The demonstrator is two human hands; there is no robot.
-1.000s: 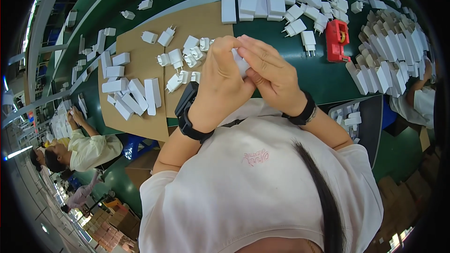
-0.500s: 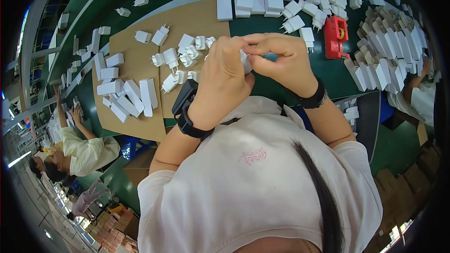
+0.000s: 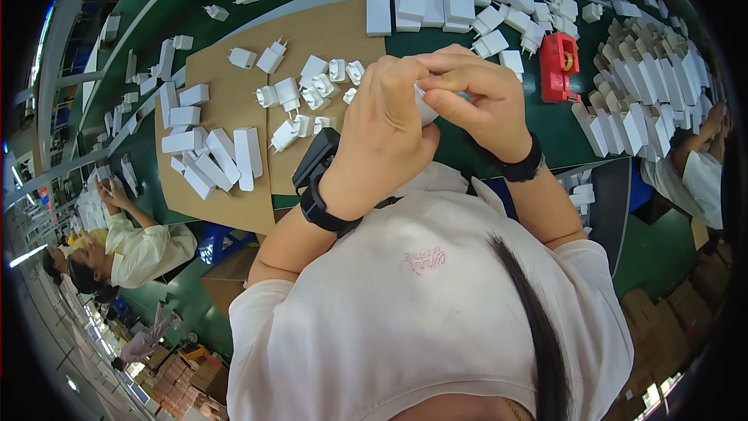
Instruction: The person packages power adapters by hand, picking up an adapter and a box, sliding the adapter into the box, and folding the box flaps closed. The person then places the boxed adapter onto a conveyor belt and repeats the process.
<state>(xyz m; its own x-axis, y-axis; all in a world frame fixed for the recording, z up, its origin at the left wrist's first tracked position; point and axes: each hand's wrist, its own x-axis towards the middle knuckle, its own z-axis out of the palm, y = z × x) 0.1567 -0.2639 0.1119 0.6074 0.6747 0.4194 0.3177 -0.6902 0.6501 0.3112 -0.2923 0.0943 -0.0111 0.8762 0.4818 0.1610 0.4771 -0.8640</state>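
In front of my chest, my left hand (image 3: 383, 121) and my right hand (image 3: 485, 105) meet with fingers pinched around a small white object (image 3: 426, 111). Most of it is hidden behind my left hand, so its exact kind does not show. Both thumbs and forefingers press together at its top. Left of my hands, several white plug adapters (image 3: 287, 94) lie loose on a brown cardboard sheet (image 3: 226, 62). White narrow boxes (image 3: 248, 153) are piled farther left on the same sheet.
Upright white boxes (image 3: 379, 12) and more plug adapters (image 3: 490, 44) stand at the far side. A red tape dispenser (image 3: 558, 70) is right of my hands, beside rows of open-topped white boxes (image 3: 623, 129). Co-workers sit at both sides, one a person in pale clothing (image 3: 148, 249).
My hands have shifted slightly rightward with the white object between them, fingers still pinched together. The co-worker's hands at the left have moved lower.
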